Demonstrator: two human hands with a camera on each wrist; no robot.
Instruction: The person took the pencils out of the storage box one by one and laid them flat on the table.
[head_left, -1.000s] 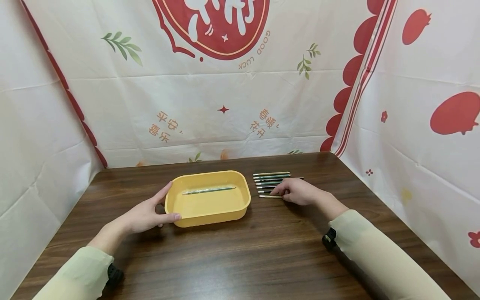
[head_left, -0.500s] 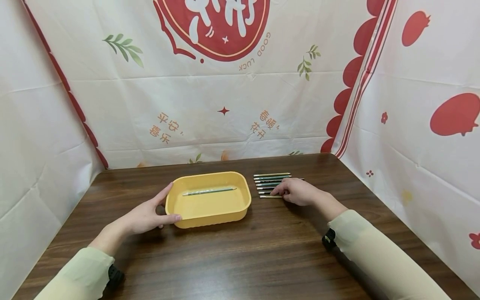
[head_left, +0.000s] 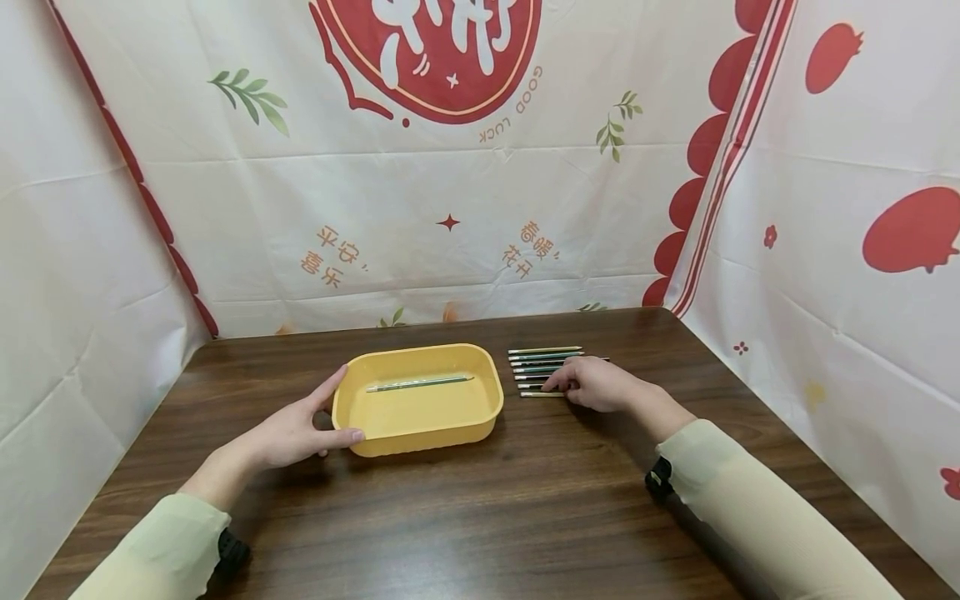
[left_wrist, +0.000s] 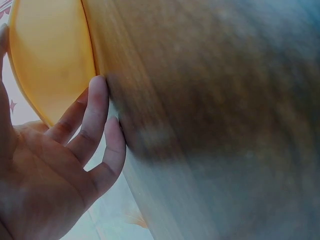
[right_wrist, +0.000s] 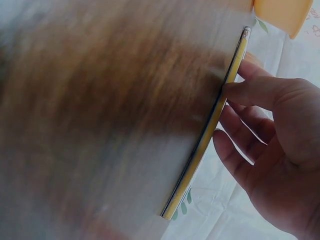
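Observation:
A yellow plastic tray [head_left: 427, 439] stands on the dark wooden table, with one green pencil [head_left: 420, 384] lying inside. My left hand [head_left: 288, 429] holds the tray's left end, thumb at the near side and index finger along the far left corner. In the left wrist view, its fingers [left_wrist: 97, 100] lie against the tray wall. To the right of the tray, my right hand [head_left: 600, 383] pinches the nearest pencil [right_wrist: 197, 155] of a row, a yellow-sided one, between thumb and index finger. Several other pencils [head_left: 543, 350] lie side by side beyond it, partly hidden by that hand.
A brown wood-grain table [head_left: 480, 517] spreads out in front of both forearms. White printed cloth [head_left: 420, 183] hangs behind the table and at both sides. Each wrist carries a black strap [head_left: 659, 477].
Both hands stay in place, the left on the tray and the right at the nearest pencil. The whole head view has shifted very slightly.

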